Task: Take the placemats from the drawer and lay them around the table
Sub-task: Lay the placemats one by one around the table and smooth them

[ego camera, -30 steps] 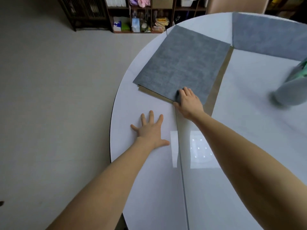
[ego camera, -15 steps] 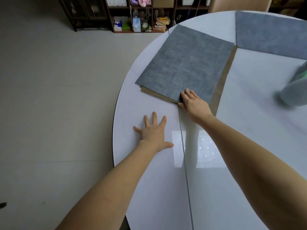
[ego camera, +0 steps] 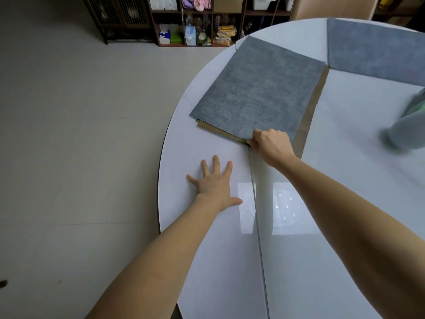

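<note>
A grey placemat lies on top of a stack near the left rim of the round white table. A tan mat peeks out under its near edge and along its right side. My right hand has its fingers curled at the stack's near corner and pinches the mat edges there. My left hand rests flat on the bare table top with fingers spread, just left of the table's seam. Another grey placemat lies flat at the far side.
A blurred grey-green object stands on the table at the right edge. A chair back sits behind the far placemat. Dark shelves with boxes and packets line the far wall. Open floor lies to the left.
My right hand went from lying flat on the stack's near corner to curling its fingers around the corner's edge. My left hand stayed flat on the table.
</note>
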A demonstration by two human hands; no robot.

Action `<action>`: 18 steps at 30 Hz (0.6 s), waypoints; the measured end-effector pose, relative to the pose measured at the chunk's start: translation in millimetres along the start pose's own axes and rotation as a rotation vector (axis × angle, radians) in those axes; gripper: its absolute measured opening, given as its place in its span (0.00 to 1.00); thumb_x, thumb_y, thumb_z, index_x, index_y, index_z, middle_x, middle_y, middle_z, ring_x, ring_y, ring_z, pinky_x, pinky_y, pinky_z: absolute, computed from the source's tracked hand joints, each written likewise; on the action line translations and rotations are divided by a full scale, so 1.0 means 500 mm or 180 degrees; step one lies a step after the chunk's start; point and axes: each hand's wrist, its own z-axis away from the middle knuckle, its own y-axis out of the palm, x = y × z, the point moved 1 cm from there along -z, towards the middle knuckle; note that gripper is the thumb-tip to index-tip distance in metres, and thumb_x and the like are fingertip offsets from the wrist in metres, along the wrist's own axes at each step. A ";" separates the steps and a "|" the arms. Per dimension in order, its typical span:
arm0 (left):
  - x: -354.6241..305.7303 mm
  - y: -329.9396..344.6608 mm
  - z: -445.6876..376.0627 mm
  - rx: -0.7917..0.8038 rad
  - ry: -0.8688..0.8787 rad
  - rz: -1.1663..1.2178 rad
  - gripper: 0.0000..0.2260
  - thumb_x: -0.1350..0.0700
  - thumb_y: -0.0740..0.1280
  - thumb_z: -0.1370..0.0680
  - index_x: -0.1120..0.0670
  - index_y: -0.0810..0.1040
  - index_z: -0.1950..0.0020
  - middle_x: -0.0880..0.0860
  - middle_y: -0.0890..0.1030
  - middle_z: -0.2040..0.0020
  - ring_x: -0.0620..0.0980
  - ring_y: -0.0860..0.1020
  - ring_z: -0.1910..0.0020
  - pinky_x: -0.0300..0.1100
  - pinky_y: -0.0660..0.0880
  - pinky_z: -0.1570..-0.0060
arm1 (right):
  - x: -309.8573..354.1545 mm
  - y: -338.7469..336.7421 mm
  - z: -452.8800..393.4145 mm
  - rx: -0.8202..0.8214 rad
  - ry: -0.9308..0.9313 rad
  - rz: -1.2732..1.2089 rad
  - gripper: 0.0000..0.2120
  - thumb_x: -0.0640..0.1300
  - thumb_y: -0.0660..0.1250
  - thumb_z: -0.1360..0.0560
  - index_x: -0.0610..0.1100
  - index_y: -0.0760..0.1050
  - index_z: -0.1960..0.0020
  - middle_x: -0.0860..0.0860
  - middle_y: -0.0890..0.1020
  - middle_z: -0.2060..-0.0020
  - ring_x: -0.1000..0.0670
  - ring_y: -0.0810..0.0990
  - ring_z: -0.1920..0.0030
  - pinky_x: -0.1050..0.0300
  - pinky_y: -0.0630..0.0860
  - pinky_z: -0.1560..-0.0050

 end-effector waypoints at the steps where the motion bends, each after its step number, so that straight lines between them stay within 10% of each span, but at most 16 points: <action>1: 0.000 -0.001 -0.001 0.0007 -0.0005 -0.0009 0.48 0.34 0.67 0.29 0.45 0.38 0.22 0.54 0.36 0.22 0.62 0.39 0.24 0.73 0.54 0.35 | -0.006 0.008 0.000 -0.0034 0.0085 -0.0117 0.14 0.52 0.59 0.21 0.41 0.69 0.55 0.41 0.81 0.56 0.38 0.78 0.53 0.51 0.68 0.62; 8: 0.001 0.002 -0.006 0.0038 -0.0009 -0.0018 0.48 0.33 0.67 0.29 0.44 0.38 0.22 0.53 0.36 0.22 0.62 0.38 0.24 0.73 0.54 0.35 | -0.011 0.065 -0.003 0.0302 0.0475 -0.0772 0.29 0.60 0.54 0.21 0.46 0.57 0.25 0.45 0.55 0.23 0.44 0.50 0.23 0.47 0.50 0.24; 14: 0.000 0.005 -0.011 0.0056 -0.0013 0.0028 0.48 0.34 0.68 0.29 0.44 0.38 0.22 0.53 0.36 0.22 0.62 0.39 0.24 0.74 0.54 0.35 | 0.010 0.011 -0.015 -0.0027 -0.0613 0.0133 0.09 0.31 0.57 0.25 0.34 0.70 0.45 0.36 0.76 0.56 0.36 0.79 0.55 0.48 0.72 0.67; 18: 0.008 -0.016 0.012 -0.0158 0.0049 0.0052 0.41 0.39 0.67 0.26 0.47 0.48 0.21 0.54 0.43 0.21 0.61 0.47 0.23 0.64 0.58 0.32 | 0.006 -0.049 0.029 0.0322 -0.0447 0.0336 0.11 0.32 0.56 0.25 0.38 0.67 0.43 0.39 0.78 0.56 0.38 0.77 0.59 0.50 0.66 0.65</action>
